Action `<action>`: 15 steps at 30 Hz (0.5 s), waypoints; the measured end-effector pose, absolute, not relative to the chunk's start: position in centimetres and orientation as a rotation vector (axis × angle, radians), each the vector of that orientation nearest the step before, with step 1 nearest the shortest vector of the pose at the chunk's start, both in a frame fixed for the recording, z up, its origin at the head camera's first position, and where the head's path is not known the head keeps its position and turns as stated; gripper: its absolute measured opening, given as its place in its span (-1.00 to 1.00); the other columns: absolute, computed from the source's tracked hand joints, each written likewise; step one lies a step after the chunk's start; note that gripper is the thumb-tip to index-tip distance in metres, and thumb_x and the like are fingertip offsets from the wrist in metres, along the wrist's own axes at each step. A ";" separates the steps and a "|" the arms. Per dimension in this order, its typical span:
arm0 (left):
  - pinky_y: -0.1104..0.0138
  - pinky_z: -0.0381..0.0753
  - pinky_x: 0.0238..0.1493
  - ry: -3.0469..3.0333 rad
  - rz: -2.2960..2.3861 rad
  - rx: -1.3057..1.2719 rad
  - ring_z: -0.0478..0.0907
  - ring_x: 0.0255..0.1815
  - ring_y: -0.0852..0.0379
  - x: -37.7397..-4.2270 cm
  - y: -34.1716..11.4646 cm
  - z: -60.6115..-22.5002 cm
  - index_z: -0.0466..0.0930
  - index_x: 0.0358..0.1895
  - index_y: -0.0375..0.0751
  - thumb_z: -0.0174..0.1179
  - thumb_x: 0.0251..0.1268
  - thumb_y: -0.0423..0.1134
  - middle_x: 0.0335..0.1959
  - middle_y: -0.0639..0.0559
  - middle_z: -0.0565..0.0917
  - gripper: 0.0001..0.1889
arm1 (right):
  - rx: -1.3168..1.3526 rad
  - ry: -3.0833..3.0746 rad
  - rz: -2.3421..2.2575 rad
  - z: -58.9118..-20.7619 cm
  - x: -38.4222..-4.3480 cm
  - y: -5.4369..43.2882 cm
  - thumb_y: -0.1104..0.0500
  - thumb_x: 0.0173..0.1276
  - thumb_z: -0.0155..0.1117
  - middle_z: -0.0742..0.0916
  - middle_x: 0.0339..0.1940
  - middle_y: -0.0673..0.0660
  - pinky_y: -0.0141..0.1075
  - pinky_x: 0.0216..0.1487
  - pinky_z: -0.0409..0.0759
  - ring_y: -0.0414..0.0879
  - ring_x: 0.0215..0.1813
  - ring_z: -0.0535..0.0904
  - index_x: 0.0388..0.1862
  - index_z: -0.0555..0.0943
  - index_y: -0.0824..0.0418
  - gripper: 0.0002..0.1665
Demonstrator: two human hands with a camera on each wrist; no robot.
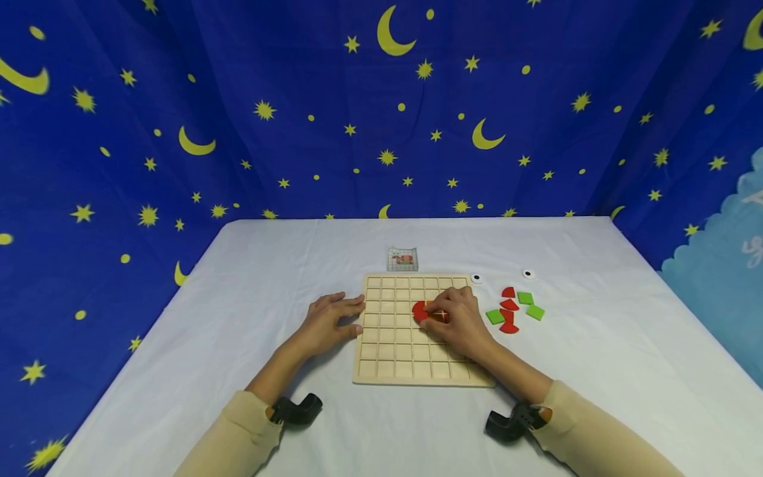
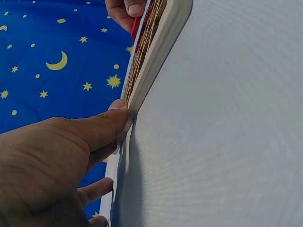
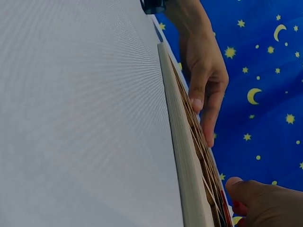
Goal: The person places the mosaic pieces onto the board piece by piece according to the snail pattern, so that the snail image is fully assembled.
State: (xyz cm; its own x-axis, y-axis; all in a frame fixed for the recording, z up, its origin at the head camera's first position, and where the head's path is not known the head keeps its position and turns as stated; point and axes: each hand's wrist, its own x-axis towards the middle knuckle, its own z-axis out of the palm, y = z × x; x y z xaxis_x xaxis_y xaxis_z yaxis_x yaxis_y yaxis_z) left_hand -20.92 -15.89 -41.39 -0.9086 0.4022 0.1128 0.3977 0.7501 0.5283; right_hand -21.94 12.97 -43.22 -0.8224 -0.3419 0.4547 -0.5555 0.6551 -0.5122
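Fingers of the right hand (image 1: 460,322) pinched a flat red piece (image 2: 135,28) over the square pale-wood grid board (image 1: 385,351); left hand (image 1: 325,323), fingers apart, touched board's left edge. Placing seemed in hand, next calling for cell alignment. White cloth (image 1: 286,265) lay under board, blue moon-and-star curtain (image 1: 316,79) behind.

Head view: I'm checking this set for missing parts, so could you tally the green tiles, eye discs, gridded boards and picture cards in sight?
Green tiles: 3
Eye discs: 2
Gridded board: 1
Picture card: 1
Total: 7
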 end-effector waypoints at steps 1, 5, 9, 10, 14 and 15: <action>-0.18 -0.02 0.37 2.931 0.881 0.670 0.14 0.46 -0.22 -20.9 -15.9 -41.4 0.46 0.25 -0.17 0.27 0.17 -0.12 0.37 -0.01 0.40 -0.46 | 0.718 -2.549 0.938 -43.2 -21.9 12.9 0.08 0.02 0.51 0.63 -0.25 0.07 -0.09 0.00 0.23 -0.02 -0.12 0.33 -0.31 0.73 0.18 -0.73; -0.18 -0.02 0.37 2.933 0.880 0.659 0.14 0.46 -0.22 -21.0 -15.8 -41.3 0.46 0.24 -0.17 0.28 0.16 -0.13 0.36 -0.01 0.40 -0.45 | 0.722 -2.535 0.912 -43.3 -21.9 12.8 0.09 0.00 0.52 0.61 -0.25 0.08 -0.06 0.01 0.24 -0.01 -0.13 0.32 -0.33 0.72 0.18 -0.73; -0.17 -0.03 0.38 2.934 0.882 0.648 0.14 0.46 -0.21 -21.0 -15.8 -41.3 0.47 0.24 -0.17 0.28 0.16 -0.13 0.36 0.00 0.40 -0.45 | 0.724 -2.539 0.898 -43.4 -21.9 12.8 0.06 -0.01 0.53 0.60 -0.25 0.08 -0.05 -0.01 0.24 -0.01 -0.13 0.32 -0.33 0.73 0.17 -0.72; -0.17 -0.02 0.38 2.934 0.884 0.646 0.14 0.46 -0.21 -21.0 -15.8 -41.3 0.47 0.24 -0.17 0.29 0.16 -0.14 0.36 0.00 0.41 -0.46 | 0.724 -2.542 0.895 -43.4 -21.9 12.8 0.05 -0.01 0.53 0.60 -0.25 0.08 -0.06 -0.01 0.25 -0.01 -0.13 0.32 -0.32 0.73 0.16 -0.71; -0.17 -0.03 0.38 2.933 0.882 0.643 0.14 0.46 -0.21 -21.0 -15.8 -41.5 0.47 0.24 -0.17 0.29 0.16 -0.14 0.36 0.00 0.41 -0.46 | 0.728 -2.553 0.880 -43.5 -21.8 12.8 0.02 -0.01 0.52 0.61 -0.24 0.08 -0.09 -0.03 0.25 -0.01 -0.13 0.32 -0.29 0.73 0.15 -0.68; -0.17 -0.02 0.38 2.932 0.883 0.643 0.14 0.46 -0.21 -21.0 -15.8 -41.5 0.47 0.24 -0.17 0.29 0.16 -0.14 0.36 0.00 0.41 -0.46 | 0.726 -2.556 0.876 -43.5 -21.8 12.8 0.01 0.00 0.52 0.61 -0.24 0.08 -0.09 -0.03 0.25 -0.01 -0.12 0.32 -0.29 0.73 0.15 -0.67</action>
State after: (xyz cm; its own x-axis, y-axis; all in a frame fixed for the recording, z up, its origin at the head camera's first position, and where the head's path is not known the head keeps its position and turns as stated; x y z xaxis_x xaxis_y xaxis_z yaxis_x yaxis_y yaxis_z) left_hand -21.03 -15.75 -41.48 -0.9155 0.3885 0.1042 0.3814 0.7563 0.5316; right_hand -21.81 12.84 -43.51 -0.8108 -0.3547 0.4657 -0.5657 0.6792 -0.4676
